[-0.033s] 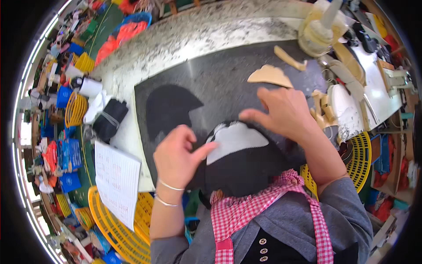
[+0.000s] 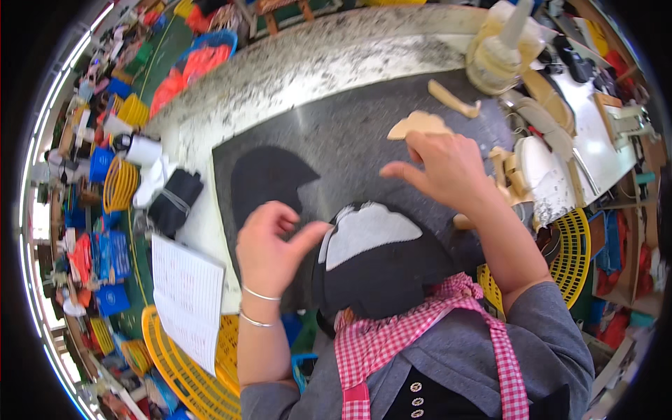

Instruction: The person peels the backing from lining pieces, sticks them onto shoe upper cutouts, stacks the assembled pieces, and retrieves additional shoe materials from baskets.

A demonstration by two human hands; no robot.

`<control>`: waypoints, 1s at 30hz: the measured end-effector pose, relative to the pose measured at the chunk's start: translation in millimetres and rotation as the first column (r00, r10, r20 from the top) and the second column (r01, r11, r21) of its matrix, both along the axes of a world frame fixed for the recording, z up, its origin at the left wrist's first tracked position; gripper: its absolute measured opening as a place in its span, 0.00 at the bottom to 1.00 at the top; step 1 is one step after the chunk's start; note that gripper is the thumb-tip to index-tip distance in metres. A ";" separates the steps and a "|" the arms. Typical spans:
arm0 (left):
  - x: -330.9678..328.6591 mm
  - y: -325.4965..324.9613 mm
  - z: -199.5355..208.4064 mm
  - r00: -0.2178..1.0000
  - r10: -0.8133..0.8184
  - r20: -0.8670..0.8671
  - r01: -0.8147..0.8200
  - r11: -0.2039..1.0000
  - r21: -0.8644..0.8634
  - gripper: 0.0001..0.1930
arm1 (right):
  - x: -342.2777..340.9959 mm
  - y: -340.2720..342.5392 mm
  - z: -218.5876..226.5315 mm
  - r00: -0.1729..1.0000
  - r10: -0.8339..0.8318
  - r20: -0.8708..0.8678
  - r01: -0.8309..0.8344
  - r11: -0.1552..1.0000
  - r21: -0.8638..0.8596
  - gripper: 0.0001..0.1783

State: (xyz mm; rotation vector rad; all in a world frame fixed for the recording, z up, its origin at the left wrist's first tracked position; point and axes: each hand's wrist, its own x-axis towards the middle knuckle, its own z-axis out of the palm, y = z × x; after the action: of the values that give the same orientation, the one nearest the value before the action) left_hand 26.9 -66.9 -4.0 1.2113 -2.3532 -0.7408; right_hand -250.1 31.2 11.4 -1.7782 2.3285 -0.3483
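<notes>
A black cut piece (image 2: 385,276) lies at the near edge of the dark work mat (image 2: 350,119), close to my body. On its far part sits a light grey patch (image 2: 374,234) with a scalloped far edge. My left hand (image 2: 269,248), empty, hovers by the patch's left side, thumb stretched out and fingers loosely bent. My right hand (image 2: 448,168) reaches over the mat with its thumb apart, fingertips at a beige scalloped piece (image 2: 413,124) and partly covering it. Nothing shows in its grasp. Another black cut piece (image 2: 269,175) lies flat at the left.
A glue-smeared pot (image 2: 493,63) stands far right. Nearby lie a beige strip (image 2: 453,99) and several beige scraps (image 2: 514,171). At left are a tied black bundle (image 2: 175,203) and a written sheet (image 2: 187,294). Yellow baskets (image 2: 572,259) flank the table below.
My right hand has moved closer to the beige scalloped piece and now covers its near right end. My left thumb has drawn back left from the grey patch. The view has tilted slightly.
</notes>
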 end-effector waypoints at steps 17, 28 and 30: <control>4.8 -7.3 61.6 0.819 0.142 -0.557 -0.227 0.970 -0.087 0.30 | -45.0 1.8 -39.0 0.954 -0.121 0.275 0.197 0.943 -0.268 0.10; -20.6 67.5 17.6 0.835 -0.235 -0.499 0.416 0.862 0.290 0.14 | 36.8 54.0 9.2 0.809 0.464 -0.362 -0.550 0.377 -0.746 0.14; -30.3 72.8 30.3 0.825 -0.091 -0.557 0.404 0.785 0.469 0.11 | 44.9 60.1 10.0 0.820 0.453 -0.351 -0.540 0.404 -0.739 0.15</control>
State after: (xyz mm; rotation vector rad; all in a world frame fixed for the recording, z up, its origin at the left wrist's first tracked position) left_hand -3.4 5.9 26.3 0.7328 -1.8991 -1.7310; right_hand -205.1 91.3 21.3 -2.8307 1.5516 -1.4501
